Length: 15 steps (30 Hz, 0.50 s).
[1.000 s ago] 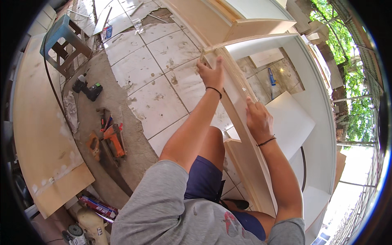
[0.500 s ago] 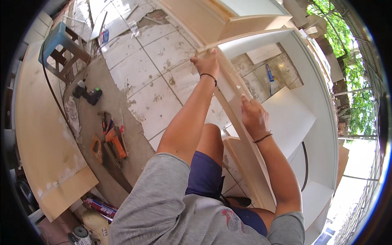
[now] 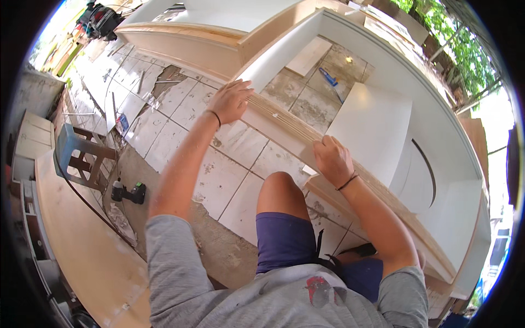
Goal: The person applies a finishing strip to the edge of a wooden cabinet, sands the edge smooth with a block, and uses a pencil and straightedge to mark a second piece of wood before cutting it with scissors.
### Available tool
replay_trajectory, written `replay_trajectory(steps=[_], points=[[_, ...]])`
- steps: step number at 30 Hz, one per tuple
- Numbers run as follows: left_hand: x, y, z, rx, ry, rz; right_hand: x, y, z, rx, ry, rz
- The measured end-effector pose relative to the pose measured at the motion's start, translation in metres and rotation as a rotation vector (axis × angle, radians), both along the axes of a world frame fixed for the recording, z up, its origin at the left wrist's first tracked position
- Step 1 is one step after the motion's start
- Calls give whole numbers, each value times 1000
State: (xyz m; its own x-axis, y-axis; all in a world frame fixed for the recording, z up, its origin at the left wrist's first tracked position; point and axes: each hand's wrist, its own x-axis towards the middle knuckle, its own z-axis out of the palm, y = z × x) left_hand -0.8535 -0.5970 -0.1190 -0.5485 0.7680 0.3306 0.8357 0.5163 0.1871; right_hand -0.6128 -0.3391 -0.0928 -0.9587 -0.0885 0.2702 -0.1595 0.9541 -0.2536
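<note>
Left grip (image 3: 232,102) over far corner of white, plywood-edged cabinet frame (image 3: 295,124), fingers extended; clamped or merely resting, cannot tell. Right grip (image 3: 333,157) curled, clamped on same long edge, nearer body. Cabinet frame slanting from ahead down to right. Through its opening, blue-handled tool (image 3: 328,77). Off left, cordless drill (image 3: 135,192) near blue stool (image 3: 66,146).
</note>
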Motion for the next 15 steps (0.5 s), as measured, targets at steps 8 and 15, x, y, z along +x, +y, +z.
replay_trajectory(steps=[8, 15], points=[[-34, 21, 58, -694, -79, -92, -5, -7, -9, 198, 18, -10], [-49, 11, 37, -486, -110, -247, -15, 1, -3, 49, -153, -215]])
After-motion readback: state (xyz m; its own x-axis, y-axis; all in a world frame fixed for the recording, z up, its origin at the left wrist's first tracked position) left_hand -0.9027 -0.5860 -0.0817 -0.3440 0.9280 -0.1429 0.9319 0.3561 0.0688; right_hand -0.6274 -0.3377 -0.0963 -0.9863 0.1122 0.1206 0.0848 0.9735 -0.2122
